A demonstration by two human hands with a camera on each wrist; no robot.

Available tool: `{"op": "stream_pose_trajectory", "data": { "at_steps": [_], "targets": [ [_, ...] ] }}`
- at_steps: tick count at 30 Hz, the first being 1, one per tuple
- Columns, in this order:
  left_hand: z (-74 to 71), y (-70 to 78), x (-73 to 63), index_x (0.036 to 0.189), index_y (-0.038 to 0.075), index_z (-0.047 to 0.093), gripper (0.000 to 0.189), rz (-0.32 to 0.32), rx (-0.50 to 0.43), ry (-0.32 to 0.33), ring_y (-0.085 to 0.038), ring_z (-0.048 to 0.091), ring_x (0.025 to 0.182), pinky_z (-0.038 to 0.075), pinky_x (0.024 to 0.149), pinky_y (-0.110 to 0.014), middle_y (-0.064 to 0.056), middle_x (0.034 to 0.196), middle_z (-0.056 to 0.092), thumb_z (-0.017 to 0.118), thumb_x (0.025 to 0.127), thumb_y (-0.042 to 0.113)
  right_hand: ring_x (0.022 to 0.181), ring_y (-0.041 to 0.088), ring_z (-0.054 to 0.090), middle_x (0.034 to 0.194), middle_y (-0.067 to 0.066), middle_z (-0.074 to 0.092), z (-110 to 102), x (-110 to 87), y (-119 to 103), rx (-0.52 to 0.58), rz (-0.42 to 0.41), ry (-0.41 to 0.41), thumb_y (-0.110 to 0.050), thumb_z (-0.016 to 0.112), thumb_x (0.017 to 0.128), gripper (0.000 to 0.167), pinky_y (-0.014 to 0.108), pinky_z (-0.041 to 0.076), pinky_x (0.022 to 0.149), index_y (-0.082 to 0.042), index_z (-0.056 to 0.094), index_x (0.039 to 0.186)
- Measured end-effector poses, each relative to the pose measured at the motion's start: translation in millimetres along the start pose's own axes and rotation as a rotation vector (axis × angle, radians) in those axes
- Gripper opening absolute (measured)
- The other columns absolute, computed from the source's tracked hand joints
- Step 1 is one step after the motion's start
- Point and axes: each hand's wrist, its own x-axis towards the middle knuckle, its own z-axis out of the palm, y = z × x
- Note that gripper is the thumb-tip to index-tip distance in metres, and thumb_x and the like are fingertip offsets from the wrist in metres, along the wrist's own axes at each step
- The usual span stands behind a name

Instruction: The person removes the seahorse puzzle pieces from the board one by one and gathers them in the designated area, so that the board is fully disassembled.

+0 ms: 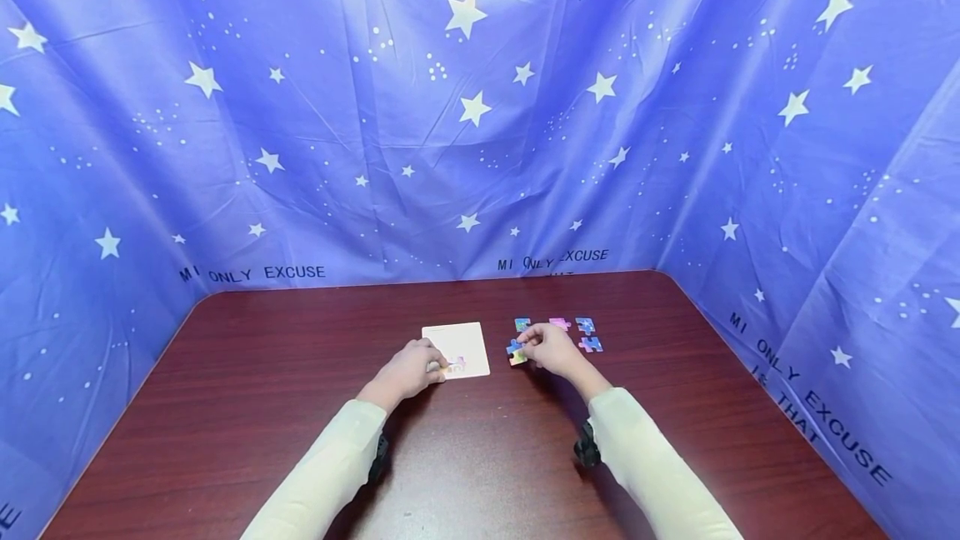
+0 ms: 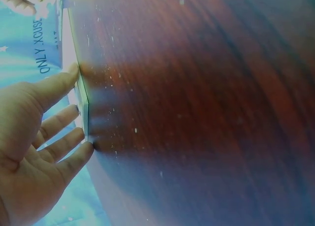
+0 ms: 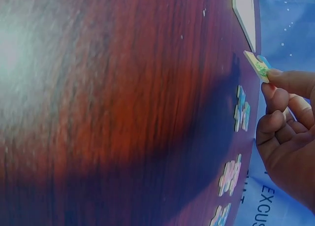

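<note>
A white puzzle board lies flat at the middle of the dark wooden table. My left hand rests at its near left corner, and straight fingers touch the board's edge. A pinkish piece sits in the board beside that hand. Just right of the board, my right hand pinches a blue and yellow puzzle piece between thumb and fingers. In the right wrist view that piece is tilted clear of the table.
Several loose coloured pieces lie on the table beyond and right of my right hand; three of them show edge-on in the right wrist view. A blue star-print cloth walls the table at the back and both sides.
</note>
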Motion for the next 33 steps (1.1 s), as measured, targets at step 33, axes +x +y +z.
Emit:
{"op": "stream_pose_trajectory", "data": {
  "at_steps": [33],
  "targets": [
    [-1.4,6.6,0.7,0.090,0.012,0.071,0.012,-0.087,0.012,-0.029,-0.022,0.051,0.090,0.046,0.083,-0.038,-0.002,0.092,0.059,0.072,0.080,0.018,0.052,0.014,0.051,0.069,0.006,0.059,-29,-8.6,27,-0.002,0.011,0.027,0.003,0.060,0.080,0.016,0.026,0.045,0.050,0.006,0.064,0.094]
  ]
}}
